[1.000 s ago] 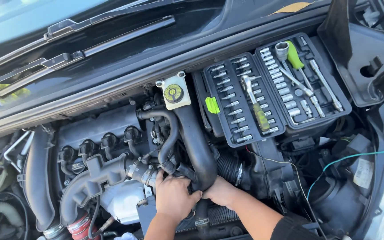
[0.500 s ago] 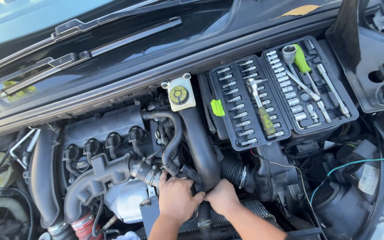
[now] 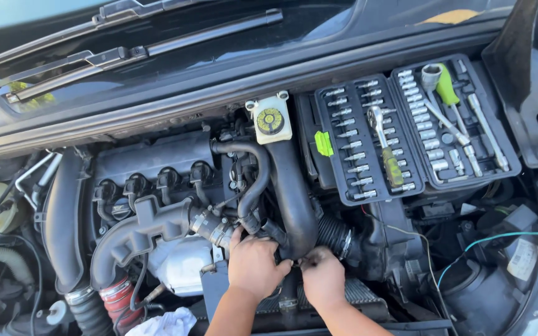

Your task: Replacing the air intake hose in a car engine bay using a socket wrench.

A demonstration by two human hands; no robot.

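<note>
I look down into a car's engine bay. My left hand [image 3: 255,265] and my right hand [image 3: 322,278] sit side by side at the lower end of a thick black air intake pipe [image 3: 294,194], fingers curled around its bottom joint. What the fingertips pinch there is hidden. A thinner black hose [image 3: 253,180] curves down just left of the pipe to a metal clamp [image 3: 217,229]. The black engine cover [image 3: 154,158] with several ignition coils lies to the left.
An open black socket set case [image 3: 416,129] with a ratchet and a green-handled driver rests at the upper right. A yellow-capped fluid reservoir [image 3: 270,118] stands above the pipe. Wiper blades [image 3: 126,53] lie along the windscreen. A white rag [image 3: 164,324] lies bottom left.
Both hands stay on the pipe's lower joint with only small finger shifts. The camera view has drifted, so the whole bay sits slightly further right and lower.
</note>
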